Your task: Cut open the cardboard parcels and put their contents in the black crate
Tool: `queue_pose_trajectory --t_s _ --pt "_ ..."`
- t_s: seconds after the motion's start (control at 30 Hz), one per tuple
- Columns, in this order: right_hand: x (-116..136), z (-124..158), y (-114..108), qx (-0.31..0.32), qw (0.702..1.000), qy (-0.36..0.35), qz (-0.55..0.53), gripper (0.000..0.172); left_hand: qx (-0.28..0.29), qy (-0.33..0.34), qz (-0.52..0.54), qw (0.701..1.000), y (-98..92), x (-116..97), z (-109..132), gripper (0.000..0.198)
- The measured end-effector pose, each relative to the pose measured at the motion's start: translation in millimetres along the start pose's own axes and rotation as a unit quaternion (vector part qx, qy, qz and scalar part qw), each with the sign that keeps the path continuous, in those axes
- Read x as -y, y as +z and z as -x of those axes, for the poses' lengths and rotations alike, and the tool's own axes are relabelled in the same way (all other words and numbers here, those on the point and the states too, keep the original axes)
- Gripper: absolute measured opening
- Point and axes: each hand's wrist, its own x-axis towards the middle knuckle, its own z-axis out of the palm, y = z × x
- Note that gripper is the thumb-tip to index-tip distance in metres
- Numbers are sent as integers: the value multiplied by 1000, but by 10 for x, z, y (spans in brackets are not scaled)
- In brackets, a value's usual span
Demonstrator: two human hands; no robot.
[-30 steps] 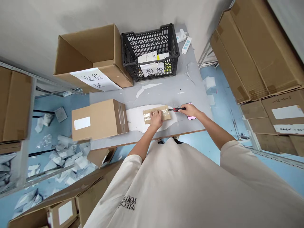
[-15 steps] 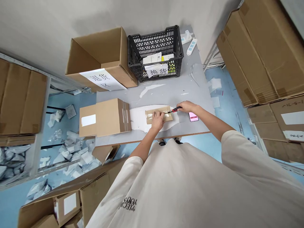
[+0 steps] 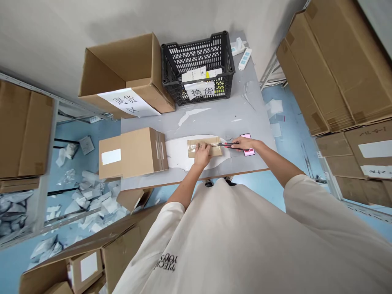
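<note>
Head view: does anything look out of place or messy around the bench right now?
Yes. Crumpled white packaging lies scattered across the floor left of the grey table, like spilled waste rather than stored stock. Torn white scraps also cling to the tabletop, apparently leftover residue.

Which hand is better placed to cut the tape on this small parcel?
Probably the right hand: it holds the red-and-black utility knife, with the blade at the end of the taped cardboard parcel. The left hand is pressing on the parcel, steadying it.
</note>
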Motion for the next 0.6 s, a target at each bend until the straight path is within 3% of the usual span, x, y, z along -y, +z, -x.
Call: queue_pose_trajectory --t_s 0.13,0.33,0.6 --pt "28 96 41 35 998 40 -45 57 14 1 2 1000 -38 -4 -8 60" --pt "-60 166 109 37 994 61 -84 57 19 12 -11 1000 -104 -43 -14 51" --pt "-21 34 231 1 999 33 -27 50 6 44 -12 999 -77 -2 -33 53"
